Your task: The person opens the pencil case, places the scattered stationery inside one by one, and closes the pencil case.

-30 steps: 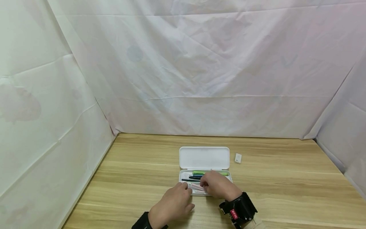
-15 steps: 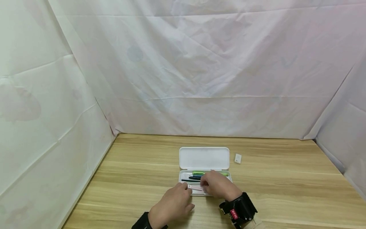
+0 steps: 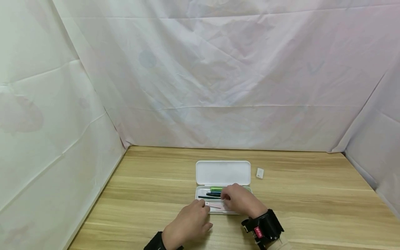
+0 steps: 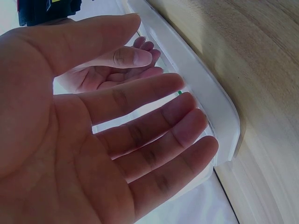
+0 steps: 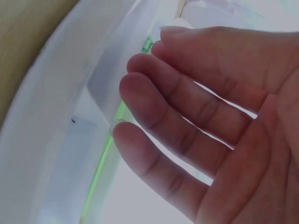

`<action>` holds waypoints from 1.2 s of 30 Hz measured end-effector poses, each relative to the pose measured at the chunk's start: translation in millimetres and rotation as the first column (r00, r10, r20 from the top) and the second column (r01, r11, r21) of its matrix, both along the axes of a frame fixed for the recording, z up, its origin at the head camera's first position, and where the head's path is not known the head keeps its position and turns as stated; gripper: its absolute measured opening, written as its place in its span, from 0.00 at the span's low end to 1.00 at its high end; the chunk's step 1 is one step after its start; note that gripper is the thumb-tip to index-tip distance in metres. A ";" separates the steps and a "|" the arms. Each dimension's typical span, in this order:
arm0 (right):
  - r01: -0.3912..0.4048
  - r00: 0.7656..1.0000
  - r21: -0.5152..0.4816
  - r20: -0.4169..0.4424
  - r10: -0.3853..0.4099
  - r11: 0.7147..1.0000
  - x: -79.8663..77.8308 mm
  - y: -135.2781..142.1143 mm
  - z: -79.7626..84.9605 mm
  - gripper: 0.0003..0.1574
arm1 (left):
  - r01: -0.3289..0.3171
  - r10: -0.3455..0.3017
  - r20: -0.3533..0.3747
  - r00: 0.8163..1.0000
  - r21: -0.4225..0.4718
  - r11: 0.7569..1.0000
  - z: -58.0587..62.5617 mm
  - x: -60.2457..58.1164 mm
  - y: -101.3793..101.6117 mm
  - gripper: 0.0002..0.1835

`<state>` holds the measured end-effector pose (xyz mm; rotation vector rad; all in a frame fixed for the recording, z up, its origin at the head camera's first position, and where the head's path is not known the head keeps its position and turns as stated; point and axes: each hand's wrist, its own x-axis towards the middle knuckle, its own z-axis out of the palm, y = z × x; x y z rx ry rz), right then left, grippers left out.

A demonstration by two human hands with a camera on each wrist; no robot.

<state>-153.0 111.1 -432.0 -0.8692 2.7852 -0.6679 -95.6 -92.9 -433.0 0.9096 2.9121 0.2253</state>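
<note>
An open white pencil case (image 3: 223, 172) lies on the table, its lid tipped back. Inside are a green pen (image 3: 216, 189), dark pens (image 3: 213, 194) and, in the front part, a slim pale pink item (image 3: 214, 205) whose kind I cannot make out. My left hand (image 3: 189, 219) rests at the case's front left edge; in the left wrist view its fingers (image 4: 161, 163) are nearly straight, along the white wall. My right hand (image 3: 240, 199) is over the case's right half. The right wrist view shows its fingers (image 5: 145, 100) loosely bent, nothing visible between them.
A small white eraser-like block (image 3: 260, 173) lies to the right of the lid. Wood-grain table (image 3: 150, 180) surrounds the case. White cloth (image 3: 218, 80) hangs along the back and both sides.
The pink item has swung flatter inside the front part of the case. My right hand has shifted slightly right and away from it. The left hand stays in place.
</note>
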 end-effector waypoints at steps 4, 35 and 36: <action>0.015 1.000 0.007 -0.014 -0.015 1.000 -0.3 1.8 1.5 0.06 | -0.003 0.003 0.012 1.000 0.000 1.000 0.0 -0.3 -0.1 0.15; 0.096 0.995 -0.007 0.023 -0.096 0.995 -5.8 12.2 9.5 0.01 | -0.002 0.002 -0.002 1.000 -0.006 1.000 0.1 0.4 -0.2 0.16; 0.101 0.995 -0.007 0.029 -0.101 0.995 -5.9 12.6 10.0 0.01 | -0.002 0.002 -0.005 1.000 -0.005 1.000 0.2 0.6 -0.3 0.16</action>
